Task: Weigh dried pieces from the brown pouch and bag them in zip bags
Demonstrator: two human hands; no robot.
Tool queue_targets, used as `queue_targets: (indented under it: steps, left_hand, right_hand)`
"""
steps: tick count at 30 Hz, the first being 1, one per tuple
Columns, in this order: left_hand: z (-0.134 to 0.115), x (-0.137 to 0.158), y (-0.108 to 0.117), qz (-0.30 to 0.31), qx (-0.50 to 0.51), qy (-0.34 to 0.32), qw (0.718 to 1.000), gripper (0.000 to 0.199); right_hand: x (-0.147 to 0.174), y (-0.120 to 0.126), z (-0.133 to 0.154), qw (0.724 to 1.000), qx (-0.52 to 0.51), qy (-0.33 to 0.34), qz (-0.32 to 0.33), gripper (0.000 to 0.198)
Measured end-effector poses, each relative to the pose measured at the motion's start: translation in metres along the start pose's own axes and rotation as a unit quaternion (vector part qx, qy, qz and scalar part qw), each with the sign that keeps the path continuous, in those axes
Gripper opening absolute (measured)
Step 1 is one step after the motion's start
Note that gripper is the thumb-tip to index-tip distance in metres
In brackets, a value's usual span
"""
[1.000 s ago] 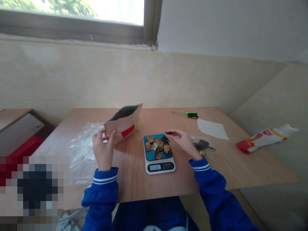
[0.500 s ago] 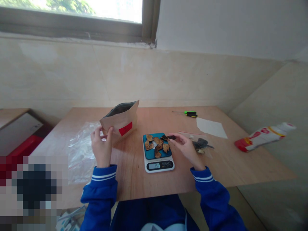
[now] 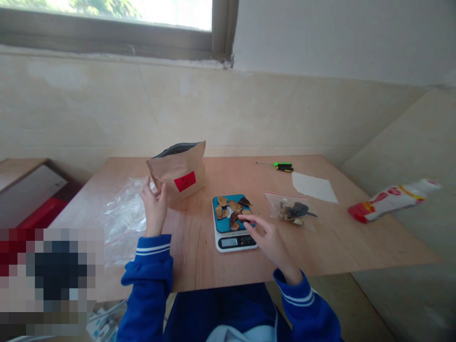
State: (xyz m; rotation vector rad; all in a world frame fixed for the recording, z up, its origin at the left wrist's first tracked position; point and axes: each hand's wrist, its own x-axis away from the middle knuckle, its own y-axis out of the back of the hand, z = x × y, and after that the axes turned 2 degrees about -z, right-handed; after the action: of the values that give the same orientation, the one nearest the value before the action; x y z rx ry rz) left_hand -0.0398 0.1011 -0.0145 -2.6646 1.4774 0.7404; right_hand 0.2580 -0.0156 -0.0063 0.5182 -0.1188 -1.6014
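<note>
The left hand (image 3: 154,205) grips the edge of a brown paper bag (image 3: 179,172) standing open on the table (image 3: 199,247). The right hand (image 3: 268,238) hovers open, fingers spread, at the near right corner of a scale (image 3: 233,223) carrying dried slices (image 3: 231,211). A clear bag (image 3: 292,211) lies just right.
</note>
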Motion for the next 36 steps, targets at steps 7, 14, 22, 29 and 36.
queue_targets:
  steps: [7, 14, 22, 29, 36]
  left_hand:
    - [0.009, 0.047, 0.051, 0.006, -0.167, 0.041, 0.985, 0.052]
    - [0.037, 0.078, 0.074, 0.086, -0.329, 0.026, 0.94, 0.046]
    - [0.028, 0.069, 0.086, 0.079, -0.248, 0.132, 0.956, 0.03]
    - [-0.035, 0.07, 0.104, -0.006, -0.263, 0.142, 0.954, 0.029]
    - [-0.07, 0.073, 0.098, -0.021, -0.097, 0.135, 0.986, 0.035]
  right_hand:
    - [0.008, -0.006, 0.003, 1.0, 0.02, -0.005, -0.008, 0.023]
    - [0.02, -0.008, 0.005, 0.998, -0.003, -0.02, -0.063, 0.021]
    - [0.031, 0.006, -0.006, 0.993, -0.007, -0.055, -0.104, 0.022]
    - [0.036, 0.034, -0.034, 0.983, 0.092, -0.053, -0.147, 0.028]
    - [0.054, 0.053, -0.07, 0.97, 0.2, -0.029, -0.138, 0.028]
